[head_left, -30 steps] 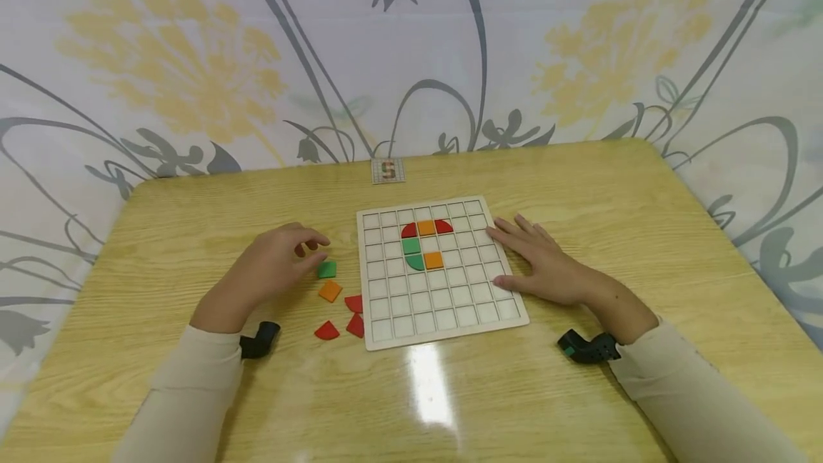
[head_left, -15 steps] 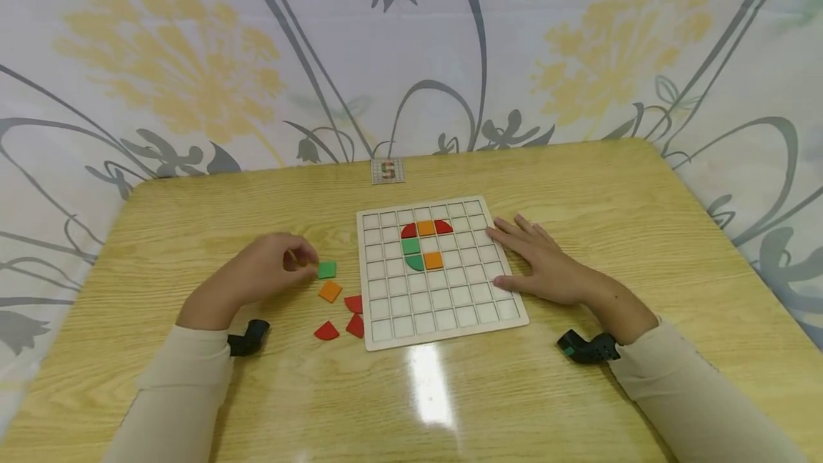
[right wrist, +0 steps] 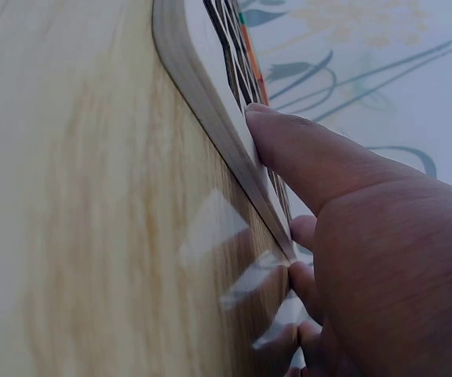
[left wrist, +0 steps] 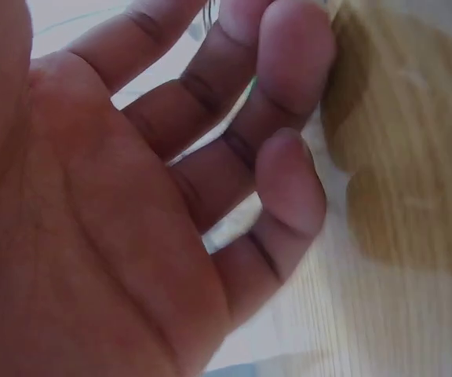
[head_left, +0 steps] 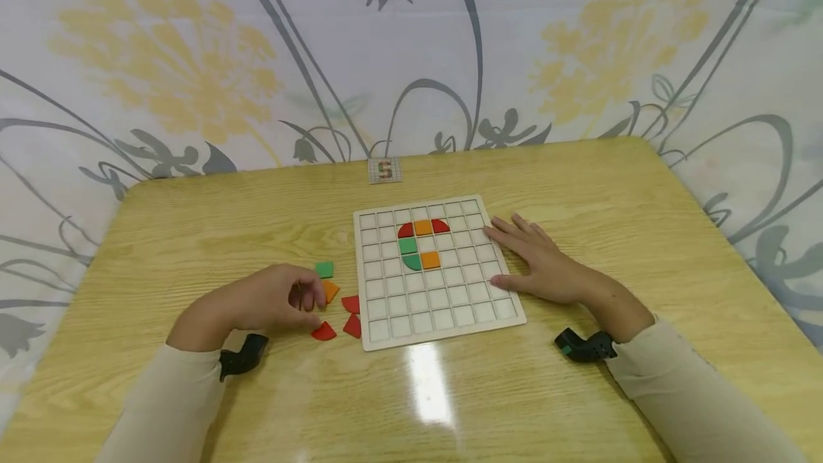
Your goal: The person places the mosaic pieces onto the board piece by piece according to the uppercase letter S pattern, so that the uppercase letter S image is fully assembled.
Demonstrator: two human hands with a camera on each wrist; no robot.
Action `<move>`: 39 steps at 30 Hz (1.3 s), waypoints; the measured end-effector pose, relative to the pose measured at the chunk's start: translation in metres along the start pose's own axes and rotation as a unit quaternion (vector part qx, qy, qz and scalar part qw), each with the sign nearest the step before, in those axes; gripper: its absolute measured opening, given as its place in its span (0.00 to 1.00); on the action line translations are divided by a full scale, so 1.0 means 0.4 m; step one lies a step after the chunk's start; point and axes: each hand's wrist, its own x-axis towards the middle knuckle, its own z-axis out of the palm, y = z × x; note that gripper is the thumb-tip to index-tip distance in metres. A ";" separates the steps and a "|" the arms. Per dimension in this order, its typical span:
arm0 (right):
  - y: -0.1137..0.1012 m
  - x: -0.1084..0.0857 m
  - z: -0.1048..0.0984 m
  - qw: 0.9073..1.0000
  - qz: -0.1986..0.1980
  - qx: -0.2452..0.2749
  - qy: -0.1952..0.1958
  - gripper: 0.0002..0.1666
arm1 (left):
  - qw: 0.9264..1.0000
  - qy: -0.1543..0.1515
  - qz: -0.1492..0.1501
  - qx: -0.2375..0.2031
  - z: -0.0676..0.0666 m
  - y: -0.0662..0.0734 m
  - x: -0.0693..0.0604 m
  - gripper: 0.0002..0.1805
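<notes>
My left hand [head_left: 270, 299] hovers at the loose pieces left of the board, fingers loosely bent, nothing visible in its grasp. Its thumb is by a red quarter-circle piece [head_left: 324, 332], and its fingers partly cover an orange square tile [head_left: 331, 291]. In the left wrist view the palm [left wrist: 92, 212] and bent fingers show, but no piece. My right hand [head_left: 546, 266] lies with spread fingers on the right edge of the white grid board [head_left: 437, 299]; in the right wrist view the thumb [right wrist: 312, 153] rests on its rim. Red, orange and green pieces form a curved shape on the grid.
Beyond the loose pieces lies a green square tile [head_left: 324, 269]. Two more red pieces, one of them a red piece [head_left: 351, 326], lie close against the board's left edge. A small pattern card [head_left: 384, 171] stands at the table's back edge, before a flowered cloth.
My left hand has moved from beside the green tile toward the front, down to the orange tile and red piece. The right hand keeps its place on the board.
</notes>
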 end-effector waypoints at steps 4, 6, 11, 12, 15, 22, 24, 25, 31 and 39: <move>-0.002 0.003 0.000 1.000 0.000 -0.002 0.003 0.49 | 1.000 0.003 -0.020 0.017 0.015 0.014 -0.003 0.12; -0.004 0.003 -0.001 1.000 0.002 -0.001 0.002 0.49 | 0.999 0.004 -0.030 0.022 0.021 0.020 -0.002 0.14; -0.008 -0.001 0.000 1.000 0.003 0.005 -0.002 0.49 | 0.999 -0.001 -0.040 0.034 0.030 0.025 -0.001 0.16; -0.008 -0.002 0.001 1.000 0.003 0.006 -0.002 0.49 | 0.999 0.000 -0.038 0.037 0.031 0.024 -0.001 0.16; -0.007 -0.003 0.003 1.000 0.004 0.006 -0.001 0.49 | 0.999 -0.001 -0.031 0.039 0.030 0.019 -0.001 0.17; -0.005 -0.001 0.002 1.000 0.003 0.009 -0.002 0.50 | 0.999 -0.032 -0.002 0.010 0.031 0.023 0.004 0.17; -0.004 0.000 0.002 1.000 0.003 0.008 -0.001 0.50 | 0.999 -0.031 -0.001 0.009 0.032 0.024 0.006 0.16; -0.004 0.001 0.002 1.000 0.004 0.006 -0.001 0.50 | 1.000 -0.029 -0.001 0.010 0.033 0.023 0.006 0.15; -0.002 0.005 0.002 1.000 0.002 -0.001 0.001 0.49 | 1.000 -0.022 0.001 0.006 0.029 0.016 0.011 0.10; -0.004 0.002 0.002 1.000 0.002 0.002 0.001 0.49 | 1.000 -0.014 0.007 -0.008 0.026 0.015 0.014 0.11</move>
